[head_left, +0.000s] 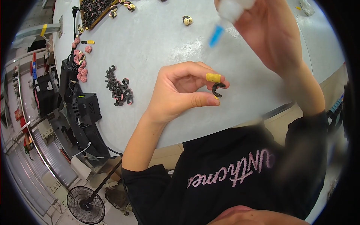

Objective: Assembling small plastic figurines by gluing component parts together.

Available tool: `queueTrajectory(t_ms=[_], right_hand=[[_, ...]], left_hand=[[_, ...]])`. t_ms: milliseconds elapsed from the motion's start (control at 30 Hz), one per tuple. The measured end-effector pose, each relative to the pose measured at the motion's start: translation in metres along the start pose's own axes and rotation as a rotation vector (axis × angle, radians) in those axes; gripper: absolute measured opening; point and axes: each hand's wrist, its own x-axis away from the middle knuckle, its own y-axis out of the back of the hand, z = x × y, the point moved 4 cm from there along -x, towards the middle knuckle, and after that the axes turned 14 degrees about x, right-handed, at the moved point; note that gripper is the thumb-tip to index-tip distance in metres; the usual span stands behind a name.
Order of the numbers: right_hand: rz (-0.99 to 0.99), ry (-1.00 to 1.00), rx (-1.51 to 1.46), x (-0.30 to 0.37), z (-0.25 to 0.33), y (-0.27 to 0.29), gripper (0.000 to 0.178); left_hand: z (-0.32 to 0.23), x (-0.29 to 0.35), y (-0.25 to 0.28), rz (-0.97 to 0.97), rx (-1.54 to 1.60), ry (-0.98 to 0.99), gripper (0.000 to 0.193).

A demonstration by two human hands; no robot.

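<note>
My left hand is over the grey table, pinching a small black curved piece between thumb and fingers. Yellow tape wraps one fingertip of that hand. Up and to the right, my right hand grips a whitish squeeze bottle, which is cut off by the top edge and a little blurred. Its blue nozzle points down and left, above the black piece and apart from it. Beyond the left hand, a small cream and dark head-shaped piece lies on the table.
Black curved pieces lie heaped left of my left hand. Knobbly pink pieces line the table's left side, near a black boxy device. A tray full of dark pieces stands far left. A fan is below on the floor.
</note>
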Motion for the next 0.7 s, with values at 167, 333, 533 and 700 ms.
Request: queueTrajectory(t_ms=[167,333,533,700], right_hand=[[-0.092,0.231,-0.092,-0.008,-0.009,0.012,0.036],[-0.053,0.39,0.356,-0.016,-0.009,0.022,0.038],[-0.057,0.581,0.772,-0.025,-0.023,0.021,0.032],[-0.14,0.716,0.933,-0.03,-0.045,0.025,0.041]], left_hand=[[-0.003,0.001,-0.003,0.005,-0.225,-0.097,0.029],[-0.002,0.0,-0.005,0.01,-0.291,-0.118,0.029],[-0.003,0.001,-0.005,-0.003,-0.242,-0.114,0.031],[-0.003,-0.001,-0.006,-0.01,-0.188,-0.069,0.029]])
